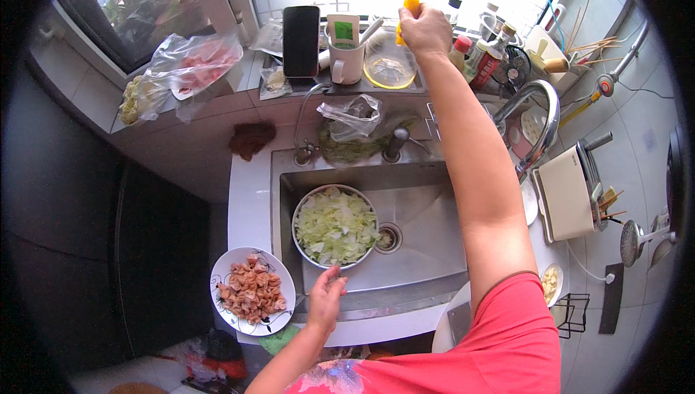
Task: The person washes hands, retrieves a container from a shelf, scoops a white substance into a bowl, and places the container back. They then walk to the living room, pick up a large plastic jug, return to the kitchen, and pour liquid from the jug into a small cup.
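Observation:
My right hand [426, 30] reaches far forward to the window ledge, its fingers around a small yellow object [411, 7]; what exactly it is, I cannot tell. Just behind that hand stands a clear round container [388, 60] with a yellow rim at its base. My left hand [326, 297] is over the sink's front edge, fingertips at the near rim of a round bowl [296, 215]. Whether they grip the rim is unclear. Chopped pale-green cabbage [334, 225] heaps the bowl, which sits in the left part of the steel sink [423, 215].
A patterned plate of cut meat [252, 291] rests left of the sink. A chrome faucet [545, 117] arches at the right. Along the ledge are a phone [301, 41], a white mug [346, 57] and several bottles [483, 62]. A plastic bag [350, 117] lies behind the sink.

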The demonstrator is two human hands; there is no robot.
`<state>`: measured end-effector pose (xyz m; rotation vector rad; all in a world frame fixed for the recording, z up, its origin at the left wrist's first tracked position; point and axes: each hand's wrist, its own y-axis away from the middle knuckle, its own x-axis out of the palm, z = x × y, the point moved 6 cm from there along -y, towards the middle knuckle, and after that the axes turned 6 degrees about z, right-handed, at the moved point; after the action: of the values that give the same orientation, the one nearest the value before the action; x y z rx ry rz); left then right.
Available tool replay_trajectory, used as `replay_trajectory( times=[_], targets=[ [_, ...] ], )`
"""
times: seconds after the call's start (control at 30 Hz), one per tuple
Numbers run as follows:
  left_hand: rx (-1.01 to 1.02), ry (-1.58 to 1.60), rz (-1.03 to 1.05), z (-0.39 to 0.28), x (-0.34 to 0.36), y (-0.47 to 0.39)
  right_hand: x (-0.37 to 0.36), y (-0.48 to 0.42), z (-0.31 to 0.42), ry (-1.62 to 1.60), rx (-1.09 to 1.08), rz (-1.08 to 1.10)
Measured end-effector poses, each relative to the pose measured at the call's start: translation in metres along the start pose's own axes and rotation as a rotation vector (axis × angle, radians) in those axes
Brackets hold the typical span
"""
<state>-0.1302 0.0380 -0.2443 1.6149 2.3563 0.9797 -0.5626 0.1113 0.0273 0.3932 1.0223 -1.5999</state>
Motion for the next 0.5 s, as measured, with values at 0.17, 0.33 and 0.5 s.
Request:
replay_trajectory(
  times=[0.17,0.33,0.5],
  targets=[
    [0.017,0.018,0.035,-0.004,0.007,0.01,-0.007,-0.003,-0.03,-0.095,-0.003,-0.098],
    [0.044,-0.014,0.071,-0.007,0.011,0.015,-0.029,-0.008,-0.029,-0.168,-0.085,-0.16],
    [0.048,-0.041,0.12,-0.01,0.017,0.026,-0.077,0.018,0.012,-0.05,-0.219,-0.242]
  ],
)
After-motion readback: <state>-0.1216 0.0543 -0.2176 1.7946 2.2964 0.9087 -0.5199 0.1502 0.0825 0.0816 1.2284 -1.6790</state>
